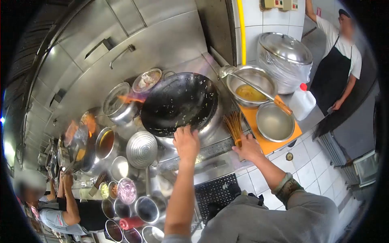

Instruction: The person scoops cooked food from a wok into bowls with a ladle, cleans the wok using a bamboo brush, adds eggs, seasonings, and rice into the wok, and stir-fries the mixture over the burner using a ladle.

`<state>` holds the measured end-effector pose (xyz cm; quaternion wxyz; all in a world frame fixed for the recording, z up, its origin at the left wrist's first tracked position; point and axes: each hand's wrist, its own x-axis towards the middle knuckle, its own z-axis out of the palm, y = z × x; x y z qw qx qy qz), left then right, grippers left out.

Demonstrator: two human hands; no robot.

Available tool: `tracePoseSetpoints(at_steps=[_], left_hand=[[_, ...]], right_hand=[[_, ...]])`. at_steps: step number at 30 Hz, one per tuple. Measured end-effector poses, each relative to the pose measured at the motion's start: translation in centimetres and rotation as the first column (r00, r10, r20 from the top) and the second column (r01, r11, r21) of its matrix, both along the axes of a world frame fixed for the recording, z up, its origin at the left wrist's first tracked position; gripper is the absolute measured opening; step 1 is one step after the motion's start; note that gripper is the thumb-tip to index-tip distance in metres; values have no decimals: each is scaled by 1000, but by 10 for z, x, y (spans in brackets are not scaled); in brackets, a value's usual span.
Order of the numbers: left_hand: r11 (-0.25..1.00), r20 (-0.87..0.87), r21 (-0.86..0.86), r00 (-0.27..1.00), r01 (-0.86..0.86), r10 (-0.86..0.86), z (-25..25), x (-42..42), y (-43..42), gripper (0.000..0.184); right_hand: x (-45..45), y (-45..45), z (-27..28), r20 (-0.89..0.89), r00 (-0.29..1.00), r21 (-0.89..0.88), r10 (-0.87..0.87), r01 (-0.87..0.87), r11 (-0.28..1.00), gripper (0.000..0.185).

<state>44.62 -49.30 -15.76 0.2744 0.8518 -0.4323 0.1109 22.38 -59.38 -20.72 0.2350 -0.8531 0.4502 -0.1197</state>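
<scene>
A large black wok [178, 103] sits tilted on the stove, with scattered white bits of food stuck to its inside. My left hand [186, 143] is at its near rim, fingers curled over the edge. My right hand [248, 148] is closed around the lower end of a bamboo wok brush [232, 123], whose bristles point up and away, just right of the wok and outside it.
Right of the wok, a ladle [259, 87] rests across a steel bowl [233, 83] of yellow liquid; another bowl [275, 122] holds cloudy liquid. A perforated skimmer [142, 150] lies left. Flames [131, 99] rise beside a pot [121, 115]. Co-workers [333, 67] stand right and left.
</scene>
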Motion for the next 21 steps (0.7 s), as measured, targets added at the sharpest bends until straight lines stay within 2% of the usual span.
tracePoseSetpoints(at_steps=[1,2,3,4,5,6,7,8,9,10,12,14,16,18,20,21], left_hand=[[998,141,-56,989,42,-34,8,-8,9,47],[997,148,-60,989,38,-29,17,-16,20,47],[989,68,-116,994,88,-80,27,-27,35,50],[975,-15,-179,991,130,-135,33,-39,52,53],[975,-88,-159,981,157,-172,35,-49,73,54],[972,-160,-140,964,191,-213,34,-60,97,54],[962,-223,-142,939,234,-261,29,-69,124,52],[950,-281,-149,909,276,-308,22,-75,149,50],[961,-338,-140,900,239,-274,19,-81,172,47],[972,-403,-131,885,196,-232,13,-86,191,43],[977,-471,-164,859,137,-200,-11,-82,218,41],[982,-541,-165,824,91,-168,-15,-84,230,38],[989,-601,-142,791,39,-118,-5,-76,231,35],[990,-603,-138,792,9,-91,0,-69,228,34],[988,-627,-148,776,-38,-64,10,-61,221,34],[991,-583,-128,811,-50,-35,11,-55,215,33]], right_hand=[[9,2,-5,-143,990,60,-6,15,998,55],[19,5,-11,-286,958,117,2,33,993,62],[27,3,-24,-287,958,111,8,25,994,62],[28,-2,-41,-268,961,89,-69,96,991,64],[23,-6,-49,-249,957,64,-149,169,983,66],[14,-10,-41,-256,955,54,-149,168,984,66],[5,-14,-22,-102,994,294,-46,74,953,66],[-2,-18,-7,78,997,496,24,-60,866,66],[-14,-16,-6,241,959,640,-147,-43,767,62],[-25,-10,-6,353,876,763,-328,-66,643,58],[-44,9,43,459,575,882,-677,-204,425,46],[-31,5,84,629,331,721,-704,-588,367,41],[22,-9,141,730,244,608,-638,-658,444,41],[81,-42,165,863,298,498,-409,-636,589,40],[153,-97,164,782,571,487,-250,-309,817,39],[206,-146,133,753,655,251,-73,-183,951,40]])
